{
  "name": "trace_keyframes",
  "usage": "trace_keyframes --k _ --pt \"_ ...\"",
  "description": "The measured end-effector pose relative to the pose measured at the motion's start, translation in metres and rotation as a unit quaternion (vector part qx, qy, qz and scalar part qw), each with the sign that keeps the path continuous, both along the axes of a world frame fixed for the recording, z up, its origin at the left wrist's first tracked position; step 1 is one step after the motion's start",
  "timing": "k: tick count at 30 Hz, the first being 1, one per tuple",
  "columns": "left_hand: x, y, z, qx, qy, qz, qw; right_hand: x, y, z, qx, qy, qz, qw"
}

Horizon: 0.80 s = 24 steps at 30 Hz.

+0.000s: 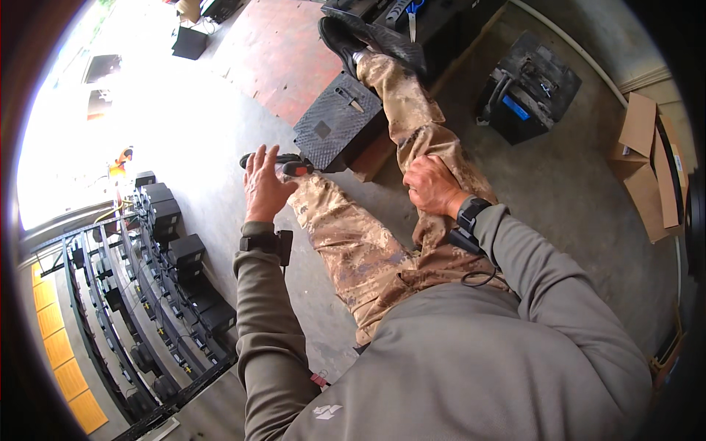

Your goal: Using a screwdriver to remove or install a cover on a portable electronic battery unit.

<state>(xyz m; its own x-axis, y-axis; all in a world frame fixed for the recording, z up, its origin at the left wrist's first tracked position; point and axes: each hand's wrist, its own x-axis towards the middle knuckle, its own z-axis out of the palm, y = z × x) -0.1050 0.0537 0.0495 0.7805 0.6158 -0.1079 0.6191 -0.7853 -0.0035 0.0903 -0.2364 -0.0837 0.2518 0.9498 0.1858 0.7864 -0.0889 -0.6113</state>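
Note:
My left hand point(265, 184) is raised over my left lower leg in camouflage trousers point(346, 257), fingers spread and nothing in it. My right hand point(432, 187) is closed on my right thigh, against the fabric; what its curled fingers hold, if anything, is hidden. A black textured box point(327, 132) lies between my feet, with a small knife-like tool point(351, 101) on top. My left shoe point(257, 160) is partly hidden behind my left hand; a red-and-black item point(298, 168) is beside it. My right shoe point(338, 40) rests beyond the box.
Black rails with several boxy devices point(165, 206) run along the left. A black case point(529, 84) with a handle is at upper right, beside folded cardboard point(647, 154). Blue-handled scissors point(412, 22) lie on a dark surface at the top.

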Motion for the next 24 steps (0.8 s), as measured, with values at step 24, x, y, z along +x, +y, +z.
trace_keyframes --k 24 --pt "0.005 -0.001 -0.005 -0.083 -0.058 0.069 0.992 0.000 -0.001 0.000 0.005 0.000 -0.010 1.000"
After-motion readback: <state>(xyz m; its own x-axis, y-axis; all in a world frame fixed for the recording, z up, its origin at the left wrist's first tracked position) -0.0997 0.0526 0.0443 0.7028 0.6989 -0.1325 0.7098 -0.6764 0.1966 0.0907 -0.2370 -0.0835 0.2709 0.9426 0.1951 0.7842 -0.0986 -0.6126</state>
